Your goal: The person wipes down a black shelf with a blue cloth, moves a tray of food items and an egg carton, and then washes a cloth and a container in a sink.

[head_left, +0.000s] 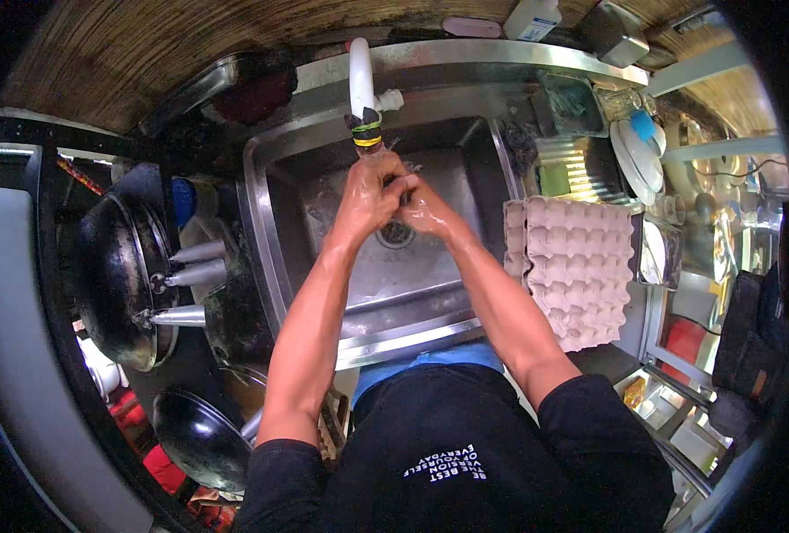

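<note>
Under the white faucet (361,76), my left hand (368,190) and my right hand (426,208) press together, both wet and shiny. Black, green and yellow bands wrap the faucet's outlet, and water runs from it over my fingers. The fingers curl around each other, so the palms are hidden. A small dark patch shows between the hands; I cannot tell if it is an object or a gap. Below them is the stainless steel sink basin (394,293), with its round drain (395,234) partly visible past my wrists.
Right of the sink stands a stack of cardboard egg trays (578,266). Beyond it are white plates (628,160) and a plastic container (570,105). Dark woks (124,280) with metal handles hang or lean at left. A white bottle (533,20) stands on the back ledge.
</note>
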Tool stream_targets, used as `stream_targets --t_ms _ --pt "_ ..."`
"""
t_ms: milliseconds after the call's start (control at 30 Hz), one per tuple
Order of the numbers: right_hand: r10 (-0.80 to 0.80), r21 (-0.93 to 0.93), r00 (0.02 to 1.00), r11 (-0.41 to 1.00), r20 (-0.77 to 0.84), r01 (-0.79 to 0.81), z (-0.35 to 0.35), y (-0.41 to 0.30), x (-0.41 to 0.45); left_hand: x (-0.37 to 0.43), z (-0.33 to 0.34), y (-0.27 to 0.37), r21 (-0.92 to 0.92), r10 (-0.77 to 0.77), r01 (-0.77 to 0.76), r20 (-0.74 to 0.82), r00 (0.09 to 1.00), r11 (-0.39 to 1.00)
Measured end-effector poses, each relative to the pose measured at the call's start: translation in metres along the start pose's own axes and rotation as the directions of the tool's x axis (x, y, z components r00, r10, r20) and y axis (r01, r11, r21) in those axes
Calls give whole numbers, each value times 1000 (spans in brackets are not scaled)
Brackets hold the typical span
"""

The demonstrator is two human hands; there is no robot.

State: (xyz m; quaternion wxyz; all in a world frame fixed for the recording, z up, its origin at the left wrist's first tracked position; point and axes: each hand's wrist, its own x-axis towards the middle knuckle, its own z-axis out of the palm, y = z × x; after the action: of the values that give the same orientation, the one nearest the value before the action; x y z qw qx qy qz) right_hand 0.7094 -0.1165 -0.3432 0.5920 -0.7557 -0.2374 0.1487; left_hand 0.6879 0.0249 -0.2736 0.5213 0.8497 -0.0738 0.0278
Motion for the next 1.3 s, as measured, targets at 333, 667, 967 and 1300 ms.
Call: stream_targets --t_ms 333,667,967,1300 --pt "127 -341 990 935 55 -101 -21 -60 10 -6 -11 -39 -456 -357 187 -322 877 870" --pt "107 210 982 975 -158 -72 -47 -33 22 -21 -38 -21 -341 -388 454 247 888 823" --pt "110 59 984 993 -137 -103 -30 -23 10 -12 -22 -13 -457 -329 317 56 943 831" --pt "238 -14 967 971 95 -237 -37 -29 30 -15 -27 -7 -310 -231 206 -43 972 928"
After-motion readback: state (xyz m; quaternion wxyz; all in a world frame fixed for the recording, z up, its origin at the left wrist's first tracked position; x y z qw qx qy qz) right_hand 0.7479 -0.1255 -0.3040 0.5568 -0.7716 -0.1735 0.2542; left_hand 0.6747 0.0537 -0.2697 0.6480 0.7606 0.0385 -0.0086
